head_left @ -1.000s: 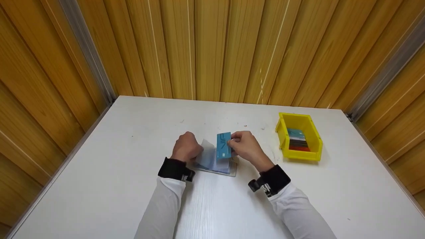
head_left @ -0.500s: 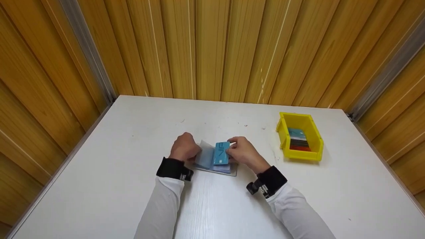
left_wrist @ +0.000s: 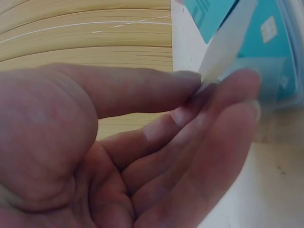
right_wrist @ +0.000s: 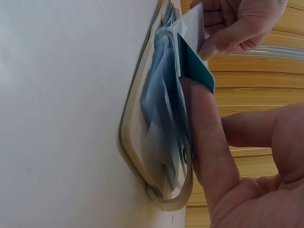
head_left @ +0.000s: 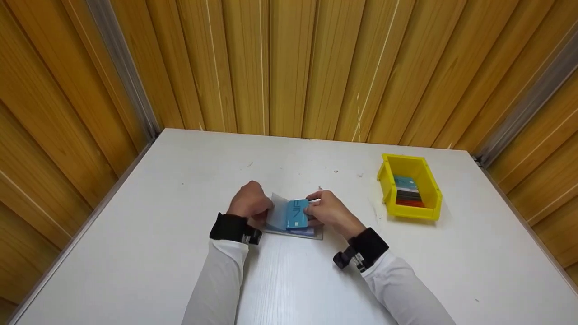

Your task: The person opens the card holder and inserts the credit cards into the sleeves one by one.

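Observation:
A card holder [head_left: 318, 235] with a pale cover and several clear sleeves lies spread on the white table. My left hand [head_left: 247, 201] pinches a clear plastic sleeve [left_wrist: 230, 40] between thumb and fingertips, raising it at the left. In my right hand [head_left: 333, 210] is a teal card [head_left: 296, 215] marked "VIP", gripped at its right edge by thumb and fingers. The card's lower end is over the sleeves, beside the lifted one. Whether its edge is inside a pocket, I cannot tell. Another teal card [left_wrist: 268, 31] shows within the holder in the left wrist view.
A yellow bin [head_left: 412, 212] stands at the right of the table, holding a row of teal, dark and red cards [head_left: 408, 192]. A pale strap [right_wrist: 176, 203] with a snap hangs off the holder's edge. Wood-patterned walls [head_left: 289, 67] enclose the table's back and sides.
My right hand has brought the teal card down and slightly left, onto the holder's sleeves. My left hand keeps its pinch on the lifted sleeve, nearly in place.

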Motion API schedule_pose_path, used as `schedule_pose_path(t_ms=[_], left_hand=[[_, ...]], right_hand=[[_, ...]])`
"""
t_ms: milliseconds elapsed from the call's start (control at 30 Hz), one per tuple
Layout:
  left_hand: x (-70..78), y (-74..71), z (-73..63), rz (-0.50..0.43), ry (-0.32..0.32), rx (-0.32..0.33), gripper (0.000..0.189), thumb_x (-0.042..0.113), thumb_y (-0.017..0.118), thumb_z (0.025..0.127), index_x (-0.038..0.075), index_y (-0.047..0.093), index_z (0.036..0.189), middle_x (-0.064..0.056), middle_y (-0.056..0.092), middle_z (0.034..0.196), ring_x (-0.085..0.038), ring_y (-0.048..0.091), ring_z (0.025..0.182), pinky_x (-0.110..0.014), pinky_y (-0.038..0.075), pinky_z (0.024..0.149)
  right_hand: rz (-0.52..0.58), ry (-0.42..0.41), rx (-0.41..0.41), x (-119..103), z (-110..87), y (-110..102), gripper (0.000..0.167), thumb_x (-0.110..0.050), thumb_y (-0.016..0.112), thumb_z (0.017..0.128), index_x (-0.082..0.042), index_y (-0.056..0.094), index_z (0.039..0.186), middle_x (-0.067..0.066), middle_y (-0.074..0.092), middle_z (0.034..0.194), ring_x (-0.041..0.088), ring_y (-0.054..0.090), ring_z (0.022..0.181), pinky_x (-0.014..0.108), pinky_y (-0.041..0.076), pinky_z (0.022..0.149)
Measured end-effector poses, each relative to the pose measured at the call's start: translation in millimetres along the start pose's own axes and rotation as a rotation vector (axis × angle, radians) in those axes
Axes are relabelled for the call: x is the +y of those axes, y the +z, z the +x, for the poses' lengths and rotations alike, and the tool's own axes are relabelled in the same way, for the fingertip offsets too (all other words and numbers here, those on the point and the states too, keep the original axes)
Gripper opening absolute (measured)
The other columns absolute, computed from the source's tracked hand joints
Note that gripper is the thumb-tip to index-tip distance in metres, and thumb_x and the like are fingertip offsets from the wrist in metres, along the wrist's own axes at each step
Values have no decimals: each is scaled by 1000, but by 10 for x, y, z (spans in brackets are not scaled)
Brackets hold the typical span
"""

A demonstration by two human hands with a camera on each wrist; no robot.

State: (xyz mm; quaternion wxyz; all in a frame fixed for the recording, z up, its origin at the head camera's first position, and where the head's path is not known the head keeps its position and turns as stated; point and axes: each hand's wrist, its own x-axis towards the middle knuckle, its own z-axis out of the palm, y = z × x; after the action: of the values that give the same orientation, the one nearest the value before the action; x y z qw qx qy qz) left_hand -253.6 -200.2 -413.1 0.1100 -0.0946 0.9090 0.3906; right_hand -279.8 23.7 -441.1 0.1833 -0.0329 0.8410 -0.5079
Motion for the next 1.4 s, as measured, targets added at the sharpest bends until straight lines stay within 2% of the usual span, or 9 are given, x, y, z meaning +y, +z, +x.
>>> schedule_pose_path(t_ms=[133, 367, 500, 667, 767, 900, 1000, 1200, 1400], left_hand=[[-13, -15, 0, -20, 1, 3, 10, 5, 72, 90, -2, 78, 85, -8, 66, 67, -17, 62, 57, -26, 48, 53], [-23, 0, 2, -32, 11, -3, 11, 2, 69, 91, -3, 79, 88, -9, 67, 68, -18, 63, 57, -26, 49, 54], [-35, -15, -13, -45, 13, -13, 11, 3, 71, 91, -4, 80, 90, -11, 70, 71, -18, 65, 59, -26, 51, 56], [-55, -19, -8, -50, 14, -20, 11, 4, 71, 92, -3, 79, 89, -11, 71, 71, -18, 66, 59, -26, 52, 56], [-56, -17, -1, -34, 19, -12, 12, 3, 70, 90, -3, 78, 84, -9, 68, 67, -18, 64, 58, -26, 50, 55], [-48, -20, 7, -4, 26, -3, 13, 2, 68, 88, -1, 76, 77, -7, 65, 63, -17, 61, 56, -26, 47, 54], [-40, -26, 8, -4, 17, -4, 12, 2, 69, 88, -1, 75, 78, -7, 65, 63, -17, 61, 56, -26, 47, 54], [-35, -26, 13, -22, 5, -7, 11, 3, 70, 91, -2, 77, 85, -9, 66, 67, -18, 62, 58, -26, 48, 54], [-32, -14, 15, -26, -11, -11, 11, 4, 70, 92, -3, 78, 90, -9, 66, 68, -18, 62, 58, -26, 48, 55]], right_hand=[[27, 3, -8, 14, 6, 11, 47, -1, 63, 100, 8, 56, 145, 22, 75, 126, 13, 76, 89, 24, 65, 73], [52, 11, -31, 33, 4, 26, 47, -3, 64, 103, 8, 54, 148, 22, 73, 127, 13, 75, 88, 23, 64, 73], [35, 26, -14, 31, 12, 35, 48, -6, 64, 103, 6, 55, 148, 22, 70, 129, 14, 74, 87, 23, 64, 72], [35, 18, 14, 37, 8, 70, 45, -5, 63, 102, 4, 56, 146, 16, 69, 119, 13, 73, 84, 22, 63, 68], [54, 2, -7, 41, 0, 71, 44, -5, 63, 104, 3, 55, 146, 13, 68, 114, 12, 72, 83, 22, 63, 69], [68, -5, -28, 31, -16, 46, 43, -6, 63, 105, 3, 54, 147, 16, 71, 123, 12, 72, 86, 24, 64, 72], [41, 0, 0, 20, -15, 36, 43, -6, 63, 105, 3, 55, 146, 20, 73, 128, 13, 73, 86, 24, 63, 70], [-5, -6, 69, 18, -1, 78, 41, -6, 65, 102, 4, 60, 142, 15, 74, 110, 14, 72, 80, 22, 60, 64], [79, -5, 35, 45, 11, 119, 40, -4, 64, 103, 3, 60, 142, 12, 74, 104, 14, 72, 81, 22, 60, 65]])
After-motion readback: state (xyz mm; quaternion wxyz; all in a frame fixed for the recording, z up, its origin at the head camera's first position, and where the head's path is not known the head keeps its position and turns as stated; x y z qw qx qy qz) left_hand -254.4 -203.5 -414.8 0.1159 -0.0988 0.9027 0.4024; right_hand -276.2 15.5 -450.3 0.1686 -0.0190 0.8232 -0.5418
